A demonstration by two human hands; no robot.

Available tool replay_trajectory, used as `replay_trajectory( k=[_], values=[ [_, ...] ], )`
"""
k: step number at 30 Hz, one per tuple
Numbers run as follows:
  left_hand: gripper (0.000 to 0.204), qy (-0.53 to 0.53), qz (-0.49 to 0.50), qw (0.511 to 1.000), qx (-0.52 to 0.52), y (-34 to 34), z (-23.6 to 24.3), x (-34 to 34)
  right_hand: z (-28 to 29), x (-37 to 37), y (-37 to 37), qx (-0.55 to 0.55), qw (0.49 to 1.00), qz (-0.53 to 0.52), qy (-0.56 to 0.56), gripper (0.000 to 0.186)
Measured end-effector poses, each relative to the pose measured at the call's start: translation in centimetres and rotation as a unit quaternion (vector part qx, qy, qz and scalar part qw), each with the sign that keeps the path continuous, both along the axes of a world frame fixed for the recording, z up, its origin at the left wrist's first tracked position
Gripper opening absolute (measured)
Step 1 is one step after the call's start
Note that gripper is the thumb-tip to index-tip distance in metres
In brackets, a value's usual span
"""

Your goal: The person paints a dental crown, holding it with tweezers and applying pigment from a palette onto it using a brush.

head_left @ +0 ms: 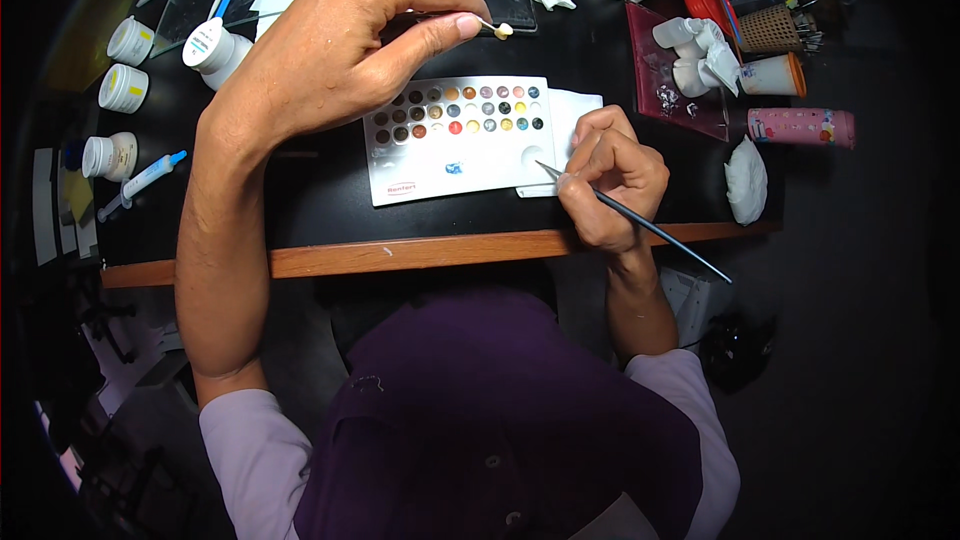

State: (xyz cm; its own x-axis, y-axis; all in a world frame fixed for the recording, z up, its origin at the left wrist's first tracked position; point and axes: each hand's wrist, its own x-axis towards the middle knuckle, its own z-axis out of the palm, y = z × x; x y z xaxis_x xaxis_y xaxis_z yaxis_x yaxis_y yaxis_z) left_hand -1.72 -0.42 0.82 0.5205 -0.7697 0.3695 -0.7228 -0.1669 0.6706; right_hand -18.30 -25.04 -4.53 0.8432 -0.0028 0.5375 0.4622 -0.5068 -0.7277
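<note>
A small cream tooth-shaped dental crown sits at the tip of a thin metal holder, pinched between the thumb and index finger of my left hand. Most of that holder is hidden by my fingers. Below lies a white palette with rows of coloured paste wells and a blue smear on its bare part. My right hand is closed round a slim dark brush, its pointed tip over the palette's right end, by a shallow round hollow. Whether the tip touches is unclear.
White paper lies partly under the palette. Several white jars and a blue-capped syringe are at left. At right are a dark red tray with white containers, a pink patterned case and a crumpled tissue. The table's wooden edge runs in front.
</note>
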Motion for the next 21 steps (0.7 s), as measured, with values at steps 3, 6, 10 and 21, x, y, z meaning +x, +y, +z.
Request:
replay_trajectory(
  k=[3, 6, 10, 21],
  values=[
    [0.023, -0.011, -0.013, 0.999, -0.031, -0.1, -0.6, 0.4, 0.0, 0.1, -0.1, 0.001, 1.0, -0.001, -0.001, 0.013],
    [0.023, 0.011, 0.022, 0.999, 0.026, 0.1, -0.2, 0.4, 0.4, 0.1, -0.4, 0.004, 1.0, -0.003, -0.016, 0.014],
    [0.022, 0.002, -0.004, 1.0, -0.021, -0.2, -0.5, 0.6, 2.3, 0.9, 0.1, 0.035, 0.996, 0.017, -0.077, 0.015],
    [0.025, 0.016, -0.041, 0.999, -0.01, -0.1, 0.2, 0.0, 5.4, 6.6, 2.1, 0.258, 0.938, 0.231, -0.037, 0.012]
  ],
)
